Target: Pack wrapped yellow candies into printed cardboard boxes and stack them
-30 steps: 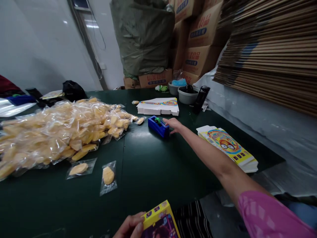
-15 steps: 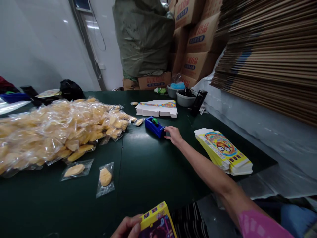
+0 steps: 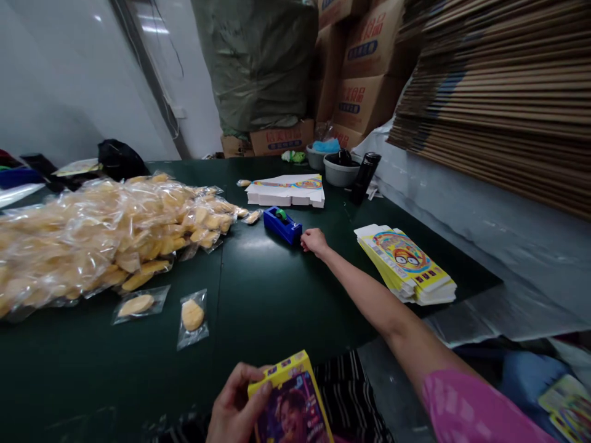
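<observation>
My left hand (image 3: 240,400) grips a small yellow box (image 3: 293,400) with a dark printed picture on its front, thumb across the face. Out over the table, my right hand (image 3: 315,241) has its fingers pinched together at the cutter end of a blue tape dispenser (image 3: 283,226). Whatever is between those fingertips is too small to see. A green roll (image 3: 281,214) sits in the dispenser.
A big heap of clear-wrapped yellow biscuits (image 3: 111,240) covers the left. Two wrapped biscuits lie nearer, one here (image 3: 192,315). Flat yellow cartons (image 3: 406,264) are stacked at right, white cartons (image 3: 286,191) behind the dispenser. A black bottle (image 3: 366,178) stands beside grey bowls (image 3: 341,172).
My right hand's fingers have closed from a spread reach into a pinch at the dispenser's end. The view has shifted, and more of the yellow box and left hand shows.
</observation>
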### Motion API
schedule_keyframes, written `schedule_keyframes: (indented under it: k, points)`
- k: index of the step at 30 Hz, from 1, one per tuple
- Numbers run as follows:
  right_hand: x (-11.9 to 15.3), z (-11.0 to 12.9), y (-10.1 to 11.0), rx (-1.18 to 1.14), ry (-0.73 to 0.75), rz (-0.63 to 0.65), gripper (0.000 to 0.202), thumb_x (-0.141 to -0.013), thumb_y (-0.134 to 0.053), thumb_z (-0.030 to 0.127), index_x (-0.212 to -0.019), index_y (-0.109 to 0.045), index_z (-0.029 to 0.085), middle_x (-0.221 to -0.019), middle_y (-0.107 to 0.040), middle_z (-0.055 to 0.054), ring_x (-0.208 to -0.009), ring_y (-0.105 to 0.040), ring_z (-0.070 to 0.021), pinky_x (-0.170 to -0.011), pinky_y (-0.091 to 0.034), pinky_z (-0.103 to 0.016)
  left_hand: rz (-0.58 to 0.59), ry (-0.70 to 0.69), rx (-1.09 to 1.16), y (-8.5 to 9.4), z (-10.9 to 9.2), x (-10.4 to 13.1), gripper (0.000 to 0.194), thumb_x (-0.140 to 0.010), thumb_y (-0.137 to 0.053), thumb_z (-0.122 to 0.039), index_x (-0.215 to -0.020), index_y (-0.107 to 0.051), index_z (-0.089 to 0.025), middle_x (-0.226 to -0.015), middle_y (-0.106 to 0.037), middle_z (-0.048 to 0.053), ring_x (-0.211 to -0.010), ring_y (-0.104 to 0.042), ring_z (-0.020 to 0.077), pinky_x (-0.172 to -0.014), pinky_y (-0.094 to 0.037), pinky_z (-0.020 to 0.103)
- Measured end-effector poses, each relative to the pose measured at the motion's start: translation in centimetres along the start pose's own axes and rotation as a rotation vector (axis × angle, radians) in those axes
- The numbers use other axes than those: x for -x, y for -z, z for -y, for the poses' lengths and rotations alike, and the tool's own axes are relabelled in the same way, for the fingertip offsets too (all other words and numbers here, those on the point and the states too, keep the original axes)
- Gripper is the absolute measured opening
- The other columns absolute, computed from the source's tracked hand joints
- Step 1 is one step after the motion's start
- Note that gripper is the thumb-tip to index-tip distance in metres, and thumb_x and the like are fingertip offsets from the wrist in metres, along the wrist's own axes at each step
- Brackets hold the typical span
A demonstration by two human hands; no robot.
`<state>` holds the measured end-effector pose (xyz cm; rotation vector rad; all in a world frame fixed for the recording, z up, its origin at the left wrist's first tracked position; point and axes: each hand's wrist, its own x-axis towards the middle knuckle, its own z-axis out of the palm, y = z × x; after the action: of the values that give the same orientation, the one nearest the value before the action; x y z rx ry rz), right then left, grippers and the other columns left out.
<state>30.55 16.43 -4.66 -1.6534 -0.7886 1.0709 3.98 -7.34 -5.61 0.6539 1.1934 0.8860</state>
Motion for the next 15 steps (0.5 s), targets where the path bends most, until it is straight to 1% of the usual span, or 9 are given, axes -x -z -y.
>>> schedule_keyframes:
  k: [2,3,5,6,8,10,11,13,15]
  points:
    - [1.4,0.6,0.7,-0.03,-0.008,-0.017,0.022,-0.096,-0.06,0.032,-0.111,-0.063,0.016,-0.106,-0.065,-0.006,-0.083,-0.065,-0.016,-0.07,-0.057,-0.032,0.037,-0.013,0.043,0.0,-1.4,0.4,0.04,-0.055,-0.091,-0.039,-0.07,-0.059,-0.019,-0.09,-0.077,0.002,-0.075,-0.071,0.0223,-0.064,-0.057,0.029]
    - [2.3,1.0,1.1,-0.055,-0.004,-0.016,0.022,-0.096,-0.06,0.032,-0.109,-0.062,0.015,-0.102,-0.065,-0.005,-0.079,-0.064,-0.0149,-0.067,-0.057,-0.03,0.031,-0.077,0.066,-0.1,-2.3,0.7,0.037,-0.059,-0.089,-0.037,-0.071,-0.059,-0.019,-0.093,-0.077,0.002,-0.077,-0.071,0.0218,-0.064,-0.057,0.028]
    - [5.0,1.8,2.2,-0.13,0.022,0.001,0.018,-0.095,-0.061,0.031,-0.097,-0.062,0.013,-0.085,-0.063,-0.001,-0.065,-0.059,-0.0108,-0.057,-0.052,-0.025,-0.003,-0.294,0.081,-0.3,-4.2,1.2,0.032,-0.063,-0.087,-0.033,-0.073,-0.06,-0.019,-0.095,-0.076,0.003,-0.081,-0.071,0.0209,-0.066,-0.057,0.027]
    - [6.6,2.2,2.7,-0.18,0.048,0.018,0.017,-0.095,-0.06,0.029,-0.087,-0.061,0.014,-0.073,-0.058,0.002,-0.056,-0.053,-0.0087,-0.052,-0.047,-0.022,-0.022,-0.429,0.066,-0.4,-5.2,1.4,0.029,-0.065,-0.086,-0.031,-0.074,-0.061,-0.019,-0.096,-0.076,0.003,-0.084,-0.071,0.0204,-0.068,-0.058,0.027]
    - [10.8,2.9,3.8,-0.298,0.116,0.068,0.026,-0.092,-0.059,0.023,-0.067,-0.054,0.018,-0.054,-0.043,0.007,-0.047,-0.041,-0.0067,-0.047,-0.038,-0.019,-0.056,-0.708,-0.012,-0.9,-6.6,1.5,0.021,-0.07,-0.082,-0.025,-0.076,-0.063,-0.019,-0.098,-0.076,0.004,-0.089,-0.071,0.0196,-0.075,-0.058,0.028]
    - [16.0,2.9,4.4,-0.407,0.184,0.143,0.027,-0.086,-0.063,0.027,-0.062,-0.052,0.02,-0.049,-0.039,0.007,-0.047,-0.041,-0.0077,-0.047,-0.038,-0.021,-0.085,-0.937,-0.152,-1.4,-7.0,1.2,0.014,-0.075,-0.077,-0.019,-0.08,-0.064,-0.02,-0.102,-0.075,0.004,-0.095,-0.07,0.019,-0.081,-0.058,0.03]
    - [18.7,2.6,4.3,-0.464,0.21,0.203,0.027,-0.082,-0.067,0.03,-0.061,-0.053,0.021,-0.048,-0.039,0.007,-0.045,-0.04,-0.0082,-0.047,-0.037,-0.022,-0.1,-1.031,-0.231,-1.6,-6.9,0.9,0.012,-0.078,-0.074,-0.016,-0.082,-0.064,-0.02,-0.105,-0.074,0.005,-0.099,-0.069,0.0192,-0.084,-0.058,0.031]
    - [23.4,1.5,3.2,-0.639,0.223,0.442,0.026,-0.077,-0.073,0.035,-0.061,-0.057,0.022,-0.046,-0.042,0.007,-0.043,-0.04,-0.0086,-0.045,-0.035,-0.024,-0.122,-1.186,-0.399,-1.9,-6.4,0.3,0.014,-0.08,-0.07,-0.011,-0.087,-0.063,-0.021,-0.109,-0.072,0.006,-0.105,-0.068,0.0202,-0.089,-0.056,0.035]
    - [26.1,0.3,1.3,-0.731,0.16,0.575,0.026,-0.076,-0.074,0.037,-0.062,-0.059,0.022,-0.045,-0.044,0.007,-0.04,-0.039,-0.008,-0.044,-0.034,-0.023,-0.132,-1.321,-0.559,-1.9,-5.9,-0.1,0.019,-0.08,-0.068,-0.007,-0.091,-0.063,-0.022,-0.111,-0.072,0.006,-0.108,-0.067,0.0212,-0.096,-0.054,0.041]
